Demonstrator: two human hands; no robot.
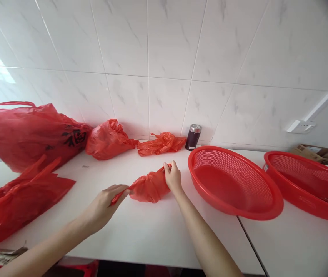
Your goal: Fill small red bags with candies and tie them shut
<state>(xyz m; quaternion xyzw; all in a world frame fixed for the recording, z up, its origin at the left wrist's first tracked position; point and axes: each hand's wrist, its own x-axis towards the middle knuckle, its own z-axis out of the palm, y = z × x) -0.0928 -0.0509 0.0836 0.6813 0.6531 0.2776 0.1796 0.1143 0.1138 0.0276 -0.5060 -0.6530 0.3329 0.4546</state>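
A small red plastic bag (149, 187) is stretched between my two hands, low over the white table (129, 231). My left hand (106, 202) is closed around one twisted end of it. At the bag's other end, my right hand (173, 177) pinches the gathered plastic. The middle of the bag bulges, and what is inside cannot be made out. Just right of my right hand stands a red plastic colander (224, 188), with nothing visible in it.
A large red bag (31, 134) and a flat red bag (22, 200) lie left. Along the wall are a filled red bag (107, 140), a crumpled bag (162, 144) and a dark tumbler (193, 137). A second red basket (305, 188) and a cardboard box (322, 154) stand right.
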